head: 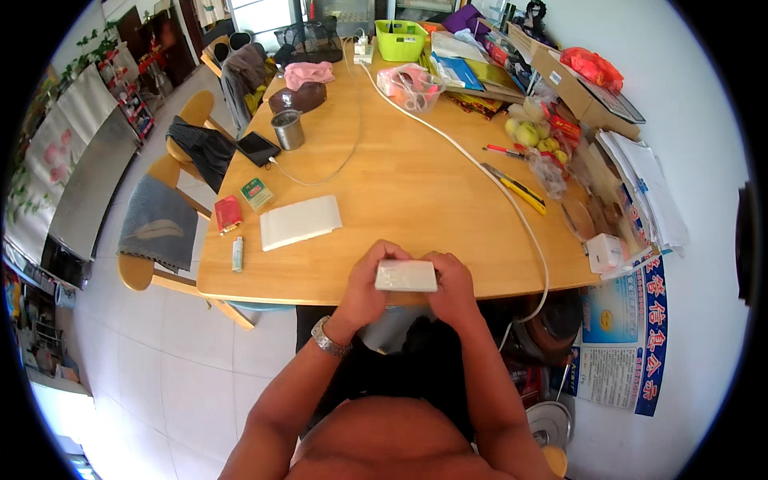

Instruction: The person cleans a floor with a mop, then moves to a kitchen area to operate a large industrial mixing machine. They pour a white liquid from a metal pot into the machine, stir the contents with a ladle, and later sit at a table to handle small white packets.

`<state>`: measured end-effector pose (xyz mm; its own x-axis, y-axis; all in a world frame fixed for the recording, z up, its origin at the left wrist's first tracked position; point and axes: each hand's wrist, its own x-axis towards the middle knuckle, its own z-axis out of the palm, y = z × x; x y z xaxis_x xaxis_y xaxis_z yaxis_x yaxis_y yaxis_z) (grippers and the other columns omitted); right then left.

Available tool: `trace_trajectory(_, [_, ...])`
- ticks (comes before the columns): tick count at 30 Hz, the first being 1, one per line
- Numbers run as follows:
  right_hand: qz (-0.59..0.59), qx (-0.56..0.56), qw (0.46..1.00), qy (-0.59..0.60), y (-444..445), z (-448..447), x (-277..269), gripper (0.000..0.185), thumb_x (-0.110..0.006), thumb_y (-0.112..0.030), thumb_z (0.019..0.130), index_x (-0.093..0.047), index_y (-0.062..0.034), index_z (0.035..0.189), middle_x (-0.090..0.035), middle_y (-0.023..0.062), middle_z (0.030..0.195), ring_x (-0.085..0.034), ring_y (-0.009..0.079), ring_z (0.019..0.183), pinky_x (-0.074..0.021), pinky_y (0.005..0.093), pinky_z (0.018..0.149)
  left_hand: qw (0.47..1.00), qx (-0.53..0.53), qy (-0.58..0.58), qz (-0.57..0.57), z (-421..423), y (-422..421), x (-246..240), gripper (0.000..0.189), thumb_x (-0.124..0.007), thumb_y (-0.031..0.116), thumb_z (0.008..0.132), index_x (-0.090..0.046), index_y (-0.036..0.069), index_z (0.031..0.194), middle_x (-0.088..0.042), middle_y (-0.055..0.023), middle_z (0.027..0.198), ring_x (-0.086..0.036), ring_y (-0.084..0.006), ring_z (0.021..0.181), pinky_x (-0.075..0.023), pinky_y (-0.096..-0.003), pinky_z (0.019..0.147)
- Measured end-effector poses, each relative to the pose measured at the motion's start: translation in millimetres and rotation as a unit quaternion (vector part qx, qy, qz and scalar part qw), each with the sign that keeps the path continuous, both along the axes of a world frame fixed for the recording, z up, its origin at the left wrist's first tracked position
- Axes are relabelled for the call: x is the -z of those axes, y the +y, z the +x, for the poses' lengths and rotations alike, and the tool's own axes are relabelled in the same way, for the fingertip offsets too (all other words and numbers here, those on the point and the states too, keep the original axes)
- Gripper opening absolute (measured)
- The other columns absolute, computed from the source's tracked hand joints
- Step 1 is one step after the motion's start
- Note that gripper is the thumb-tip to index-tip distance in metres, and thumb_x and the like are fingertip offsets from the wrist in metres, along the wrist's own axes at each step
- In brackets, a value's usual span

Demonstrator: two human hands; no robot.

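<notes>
Between my left hand [367, 288] and my right hand [454, 288] is a small flat whitish rectangular block or box [406, 276], held at the near table edge. Both hands grip its sides; the fingers behind it are partly hidden. Left of them on the wooden table [396, 180] lies a flat white sheet or folded paper [300, 222]. A green-and-white pack [257, 194], a red pack [228, 214] and a lighter [237, 254] lie farther left. A phone [258, 149] with a white cable lies beyond, beside a metal cup [288, 129].
A white cable [468, 153] curves across the table's right side, past a yellow utility knife [522, 191]. Bagged fruit [528, 133], papers [642, 180] and a white cube-shaped charger [605, 252] line the right edge. A clear plastic tub [414, 93] and a green basket [401, 43] stand farther back.
</notes>
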<state>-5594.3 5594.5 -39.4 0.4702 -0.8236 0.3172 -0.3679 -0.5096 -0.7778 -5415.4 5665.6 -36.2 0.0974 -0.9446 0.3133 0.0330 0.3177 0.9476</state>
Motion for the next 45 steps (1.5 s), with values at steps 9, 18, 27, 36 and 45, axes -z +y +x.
trace_trajectory(9, [0.393,-0.081,0.912,-0.082,3,-25,-30,0.009,-0.071,-0.006,0.084,-0.07,0.0005,0.09,-0.062,-0.0006,0.074,-0.055,0.0085,0.067,-0.0446,0.0265,0.062,0.956,0.084,0.111,0.26,5,5,-20,0.027,-0.066,0.014,0.098,-0.062,0.004,0.122,-0.067,-0.001,0.108,-0.063,-0.0094,0.095,-0.0532,-0.0263,0.085])
trace_trajectory(18, [0.278,-0.022,0.955,-0.099,31,-37,-47,0.031,-0.081,-0.008,0.079,-0.072,-0.002,0.108,-0.071,0.0046,0.092,-0.062,0.0107,0.081,-0.0499,0.0282,0.071,0.969,0.066,0.097,0.219,2,8,-10,0.04,-0.068,0.009,0.095,-0.06,-0.002,0.133,-0.069,-0.008,0.119,-0.065,-0.0149,0.106,-0.0528,-0.0318,0.092])
trace_trajectory(27, [-0.165,-0.088,0.981,-0.056,34,-35,-44,0.028,-0.082,0.0,0.07,-0.075,-0.0081,0.096,-0.071,0.0089,0.113,-0.062,0.0302,0.102,-0.0543,0.039,0.082,0.933,0.11,0.252,0.231,-3,7,-10,0.034,-0.066,0.005,0.094,-0.063,-0.003,0.127,-0.07,-0.0095,0.117,-0.067,-0.0175,0.104,-0.054,-0.0333,0.091])
trace_trajectory(36, [-0.141,-0.15,0.974,-0.095,37,-34,-41,0.017,-0.079,0.005,0.072,-0.073,-0.0044,0.085,-0.072,0.0085,0.096,-0.068,0.0309,0.094,-0.0558,0.0397,0.081,0.908,0.109,0.326,0.239,3,1,-12,0.036,-0.062,0.006,0.097,-0.059,-0.001,0.132,-0.069,-0.0109,0.121,-0.068,-0.021,0.107,-0.0553,-0.0365,0.094])
trace_trajectory(45, [-0.1,-0.141,0.981,-0.088,47,-37,-29,0.016,-0.079,0.005,0.074,-0.072,-0.0017,0.087,-0.073,0.0115,0.094,-0.071,0.0305,0.093,-0.0575,0.038,0.08,0.92,0.036,0.322,0.22,11,-3,-17,0.028,-0.054,0.01,0.106,-0.057,-0.001,0.132,-0.067,-0.0111,0.119,-0.069,-0.0212,0.106,-0.0605,-0.0378,0.089])
